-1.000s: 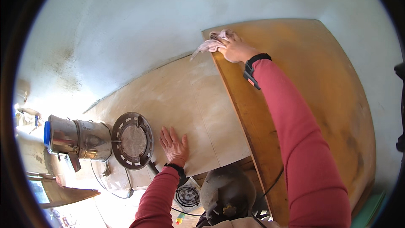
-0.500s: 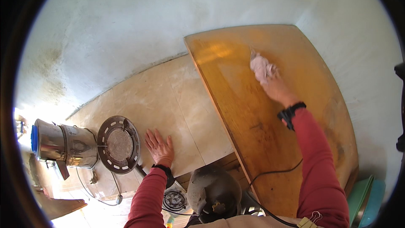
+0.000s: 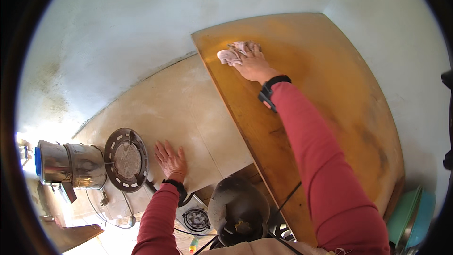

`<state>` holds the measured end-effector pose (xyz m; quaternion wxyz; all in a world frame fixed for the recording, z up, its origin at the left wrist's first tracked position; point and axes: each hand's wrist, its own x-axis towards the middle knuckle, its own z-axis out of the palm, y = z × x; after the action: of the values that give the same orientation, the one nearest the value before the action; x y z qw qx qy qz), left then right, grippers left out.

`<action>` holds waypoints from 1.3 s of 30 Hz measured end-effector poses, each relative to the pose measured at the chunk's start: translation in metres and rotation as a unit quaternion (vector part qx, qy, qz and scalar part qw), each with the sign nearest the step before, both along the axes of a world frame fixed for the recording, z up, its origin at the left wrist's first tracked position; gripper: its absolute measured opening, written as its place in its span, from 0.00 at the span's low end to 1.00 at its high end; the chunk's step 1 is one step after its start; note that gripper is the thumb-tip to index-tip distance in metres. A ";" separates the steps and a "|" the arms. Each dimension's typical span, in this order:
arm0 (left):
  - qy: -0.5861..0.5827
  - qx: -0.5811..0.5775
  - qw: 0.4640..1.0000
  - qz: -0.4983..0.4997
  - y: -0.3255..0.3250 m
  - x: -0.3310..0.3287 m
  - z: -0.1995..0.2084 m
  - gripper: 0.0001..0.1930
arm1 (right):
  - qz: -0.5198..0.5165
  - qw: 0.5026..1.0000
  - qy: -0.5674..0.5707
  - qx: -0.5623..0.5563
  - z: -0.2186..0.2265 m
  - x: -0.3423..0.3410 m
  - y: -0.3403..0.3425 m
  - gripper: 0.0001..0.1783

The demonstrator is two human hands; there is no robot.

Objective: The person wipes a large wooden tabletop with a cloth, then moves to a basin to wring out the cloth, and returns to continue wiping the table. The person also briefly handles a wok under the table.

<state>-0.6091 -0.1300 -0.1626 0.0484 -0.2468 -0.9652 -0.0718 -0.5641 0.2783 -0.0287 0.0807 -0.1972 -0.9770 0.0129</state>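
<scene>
Wiping looks partway: can't tell what's clean, but dark smudges point(image 3: 372, 139) at 3 o'clock on the wooden desk point(image 3: 330, 75) look left to do. Pale pink cloth point(image 3: 228, 56) on it at 12, bunched, darker patches; fingers of right hand point(image 3: 255, 69) gripping it. Left hand point(image 3: 171, 163) spread flat, tiled desk point(image 3: 184, 97), 7–8 o'clock.

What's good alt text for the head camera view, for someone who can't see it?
A person's right hand holds a pale pink cloth on a wooden tabletop, near its far left corner, while the left hand rests spread on a tan tiled counter. To that hand's left are a round slotted burner and a silver container.
</scene>
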 end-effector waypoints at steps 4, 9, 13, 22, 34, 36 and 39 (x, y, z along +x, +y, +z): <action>-0.002 -0.002 1.000 0.004 0.001 -0.001 0.003 0.34 | 0.133 0.989 0.010 0.070 0.020 0.048 -0.026 0.34; -0.003 -0.008 1.000 0.000 0.002 -0.001 0.004 0.34 | 0.164 0.970 -0.168 0.061 0.032 0.177 -0.069 0.35; -0.006 -0.016 1.000 0.002 0.001 0.000 0.004 0.34 | 0.109 0.986 -0.127 0.027 0.021 0.155 -0.052 0.34; 0.001 -0.006 1.000 -0.003 0.001 -0.001 0.003 0.34 | 0.044 0.991 -0.125 0.030 0.024 0.064 -0.006 0.32; 0.004 -0.014 1.000 -0.002 0.001 -0.002 0.001 0.33 | -0.035 0.983 -0.179 0.024 0.022 0.184 0.025 0.31; 0.010 -0.009 1.000 -0.003 0.000 -0.001 0.002 0.33 | -0.086 0.983 -0.164 0.017 0.019 0.161 0.053 0.31; 0.002 -0.011 1.000 -0.002 0.000 -0.001 0.004 0.34 | -0.151 0.982 -0.108 -0.013 0.017 0.152 0.066 0.33</action>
<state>-0.6096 -0.1295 -0.1586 0.0480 -0.2491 -0.9654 -0.0607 -0.4119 0.3440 -0.0114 -0.0272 -0.3437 -0.9386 -0.0085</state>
